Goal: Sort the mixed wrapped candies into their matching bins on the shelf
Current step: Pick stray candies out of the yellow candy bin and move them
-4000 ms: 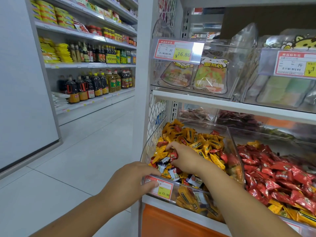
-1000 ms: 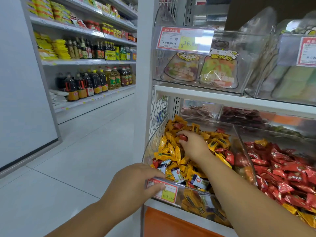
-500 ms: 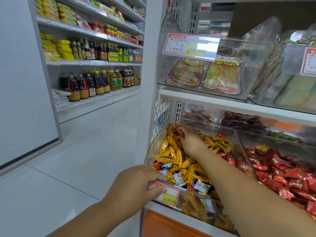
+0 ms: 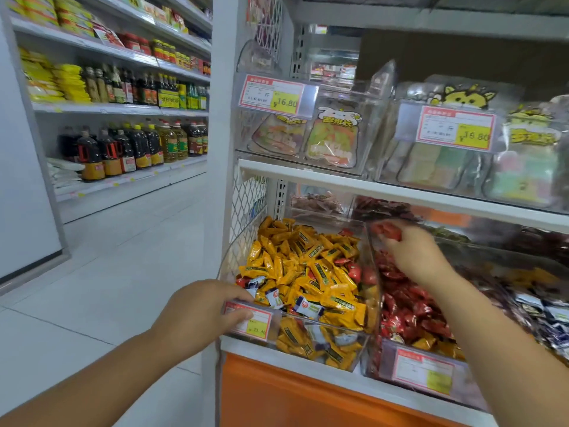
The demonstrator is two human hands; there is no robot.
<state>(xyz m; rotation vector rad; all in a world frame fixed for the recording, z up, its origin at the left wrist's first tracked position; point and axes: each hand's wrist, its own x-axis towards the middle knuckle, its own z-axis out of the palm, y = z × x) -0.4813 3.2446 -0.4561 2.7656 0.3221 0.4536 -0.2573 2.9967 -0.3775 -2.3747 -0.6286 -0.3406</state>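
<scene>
A clear bin [image 4: 311, 340] on the low shelf is heaped with yellow wrapped candies [image 4: 303, 260], with a few red and white-blue ones mixed in. Beside it on the right stands a bin of red wrapped candies [image 4: 406, 309]. My left hand [image 4: 203, 309] grips the front left corner of the yellow bin, thumb on its price tag. My right hand [image 4: 414, 254] hovers over the back of the red bin and pinches red candies [image 4: 388, 231] in its fingertips.
A third bin with dark blue-white packets [image 4: 551, 312] lies at the far right. The shelf above [image 4: 400, 192] holds clear bins of bagged snacks. An orange panel [image 4: 308, 402] runs below. Left is a tiled aisle [image 4: 107, 272] with bottle shelves.
My right hand lifted red candies out of the back of the yellow bin and carried them right, over the red bin. My left hand stayed on the bin's corner.
</scene>
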